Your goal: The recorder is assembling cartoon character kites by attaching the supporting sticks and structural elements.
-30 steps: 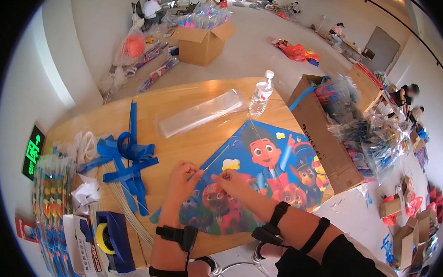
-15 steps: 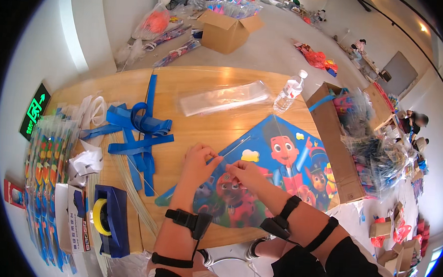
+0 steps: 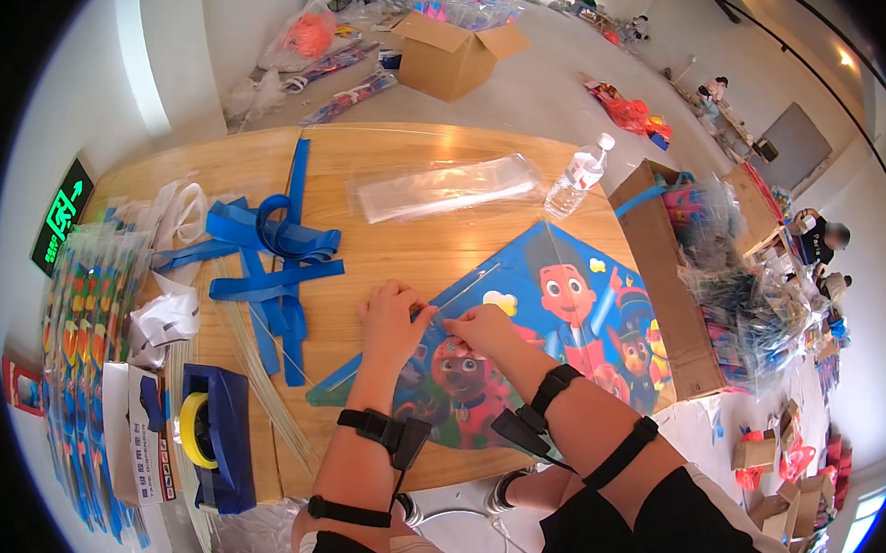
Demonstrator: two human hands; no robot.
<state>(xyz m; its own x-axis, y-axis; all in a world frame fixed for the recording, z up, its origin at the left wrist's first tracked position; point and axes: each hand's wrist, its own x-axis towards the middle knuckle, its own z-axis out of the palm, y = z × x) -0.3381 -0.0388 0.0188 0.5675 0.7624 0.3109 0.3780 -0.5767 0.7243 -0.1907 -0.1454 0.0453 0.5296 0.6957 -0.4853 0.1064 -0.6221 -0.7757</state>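
A blue kite [image 3: 567,301] printed with cartoon characters lies flat on the wooden table [image 3: 415,245], its lower part under my forearms. My left hand [image 3: 391,319] is at the kite's left edge, fingers and thumb pinched together. Just right of it, over the kite's print, my right hand [image 3: 484,331] is pinched too. The two sets of fingertips are a short gap apart. Whatever is between the fingers is too small to make out. A thin rod lies along the kite's upper left edge.
Blue strips [image 3: 282,243] and thin pale rods [image 3: 262,382] lie left of my hands. A tape dispenser [image 3: 219,445] stands near the front left. Beyond the kite are clear plastic sleeves [image 3: 448,189] and a water bottle [image 3: 577,175]. A filled carton [image 3: 663,288] adjoins the table's right side.
The whole view has shifted slightly. My hands stay at the kite's left edge, both pinched, with only small finger movements. A person at the far right has changed posture.
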